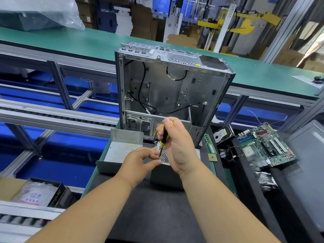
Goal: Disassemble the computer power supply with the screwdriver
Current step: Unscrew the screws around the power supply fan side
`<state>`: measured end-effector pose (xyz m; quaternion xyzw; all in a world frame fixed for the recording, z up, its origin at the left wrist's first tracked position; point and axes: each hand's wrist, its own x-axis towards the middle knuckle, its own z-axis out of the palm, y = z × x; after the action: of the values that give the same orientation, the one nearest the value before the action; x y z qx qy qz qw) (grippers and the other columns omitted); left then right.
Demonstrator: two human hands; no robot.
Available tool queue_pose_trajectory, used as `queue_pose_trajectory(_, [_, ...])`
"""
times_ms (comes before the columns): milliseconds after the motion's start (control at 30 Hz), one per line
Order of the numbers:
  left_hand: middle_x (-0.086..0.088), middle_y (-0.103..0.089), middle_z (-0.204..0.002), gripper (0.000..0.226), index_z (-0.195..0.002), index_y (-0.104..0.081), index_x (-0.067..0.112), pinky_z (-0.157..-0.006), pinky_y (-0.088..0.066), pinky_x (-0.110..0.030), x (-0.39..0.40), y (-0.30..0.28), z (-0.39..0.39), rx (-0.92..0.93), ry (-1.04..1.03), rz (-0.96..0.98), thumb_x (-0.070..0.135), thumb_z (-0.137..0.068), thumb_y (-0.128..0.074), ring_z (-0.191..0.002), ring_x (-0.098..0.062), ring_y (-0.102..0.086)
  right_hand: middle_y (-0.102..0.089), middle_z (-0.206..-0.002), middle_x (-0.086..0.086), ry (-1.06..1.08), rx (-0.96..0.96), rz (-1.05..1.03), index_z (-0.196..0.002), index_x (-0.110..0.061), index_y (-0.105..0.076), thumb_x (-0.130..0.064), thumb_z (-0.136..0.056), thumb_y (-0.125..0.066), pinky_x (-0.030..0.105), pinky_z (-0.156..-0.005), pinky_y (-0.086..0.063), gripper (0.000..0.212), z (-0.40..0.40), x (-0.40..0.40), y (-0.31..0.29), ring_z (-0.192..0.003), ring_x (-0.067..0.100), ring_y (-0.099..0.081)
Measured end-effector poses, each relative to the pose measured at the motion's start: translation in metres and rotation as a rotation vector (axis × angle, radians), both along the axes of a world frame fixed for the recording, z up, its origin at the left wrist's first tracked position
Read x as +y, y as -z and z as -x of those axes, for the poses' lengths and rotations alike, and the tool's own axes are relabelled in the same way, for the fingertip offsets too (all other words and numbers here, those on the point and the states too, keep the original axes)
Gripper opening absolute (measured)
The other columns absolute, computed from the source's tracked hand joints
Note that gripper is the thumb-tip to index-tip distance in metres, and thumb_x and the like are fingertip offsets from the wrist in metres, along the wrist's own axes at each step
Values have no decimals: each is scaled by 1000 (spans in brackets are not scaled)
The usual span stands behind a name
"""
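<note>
Grey steel power supply [166, 174] sits on the black mat [157, 216], just in front of the gutted case [171, 88]. Right hand [177, 146] wraps the screwdriver [164, 137], tip down at the mesh edge. Left hand [140, 160] pinches there, probably the shaft. Removed cover [121, 151] just left; mat bare nearer the person.

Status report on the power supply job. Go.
Right hand grips screwdriver, tip down on power supply grille. Left hand pinches at the tip. Cover already off, lying left. Nothing in the way.
</note>
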<state>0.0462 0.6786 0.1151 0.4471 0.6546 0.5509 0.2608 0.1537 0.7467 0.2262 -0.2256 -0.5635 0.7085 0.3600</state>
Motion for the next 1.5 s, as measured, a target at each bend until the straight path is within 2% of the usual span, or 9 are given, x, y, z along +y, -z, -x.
queue_pose_trajectory(200, [17, -70, -100, 24, -68, -72, 28, -91, -39, 0, -1, -3, 0, 35, -10, -1, 8, -75, -83, -105, 14, -60, -65, -81, -1, -4, -50, -6, -80, -23, -64, -38, -89, -58, 37, -85, -46, 18, -1, 8, -7, -81, 17, -59])
queue_pose_trajectory(400, [17, -70, -102, 17, -72, -74, 24, -90, -40, 1, -1, -4, 0, 41, -14, 21, 10, -76, -83, -105, 14, -59, -66, -81, 0, -48, -92, -62, -79, -24, -70, -38, -90, -52, 31, -77, -46, 26, 2, 8, -8, -80, 17, -62])
queue_pose_trajectory(567, [14, -70, -101, 9, -77, -77, 16, -89, -39, 1, -1, -8, -2, 45, -21, 43, 10, -76, -83, -104, 17, -58, -56, -72, -3, -35, -45, -6, -74, -24, -69, -45, -80, -51, 29, -67, -39, 28, 8, 3, -6, -66, 11, -49])
queue_pose_trajectory(700, [14, -70, -104, 19, -94, -80, 17, -95, -38, -3, -2, -13, -4, 94, 2, 40, 14, -76, -84, -107, 13, -58, -54, -68, -4, -35, -14, 26, -71, -23, -68, -41, -88, -46, 24, -65, -40, 34, 9, 3, -5, -61, 9, -46])
queue_pose_trajectory(867, [14, -72, -98, 18, -89, -81, 19, -92, -40, -2, -3, -13, -7, 69, -22, 7, 10, -74, -84, -103, 14, -60, -50, -66, -2, -42, 36, 56, -81, -17, -65, -45, -92, -43, 25, -65, -37, 38, 6, 1, -3, -62, 12, -43])
queue_pose_trajectory(967, [17, -71, -93, 22, -81, -79, 28, -92, -41, -3, -1, -15, -6, 63, -29, 1, 8, -73, -85, -100, 15, -61, -51, -67, -3, -12, 4, -9, -91, -18, -51, -45, -93, -44, 23, -64, -37, 27, 4, -3, 0, -63, 12, -43])
queue_pose_trajectory(1067, [17, -71, -92, 28, -78, -76, 36, -91, -41, -2, -1, -15, -7, 60, -30, 1, 10, -73, -85, -101, 14, -61, -58, -73, -1, 11, -1, -38, -83, -24, -52, -40, -92, -49, 24, -66, -43, 19, 2, -4, -1, -66, 13, -50])
queue_pose_trajectory(1267, [13, -73, -94, 19, -82, -80, 27, -89, -40, 0, 0, -12, -7, 39, -47, 23, 12, -72, -86, -101, 14, -61, -63, -77, 1, 34, -23, -11, -77, -21, -61, -41, -92, -51, 32, -75, -48, 26, 1, 1, -7, -73, 17, -59])
queue_pose_trajectory(1500, [11, -72, -100, 17, -86, -81, 17, -91, -39, -1, 1, -8, -6, -5, -41, 21, 7, -73, -84, -104, 14, -61, -53, -64, 0, 39, 51, 114, -74, -16, -62, -41, -104, -38, 21, -58, -42, 46, 3, 0, -7, -59, 13, -45])
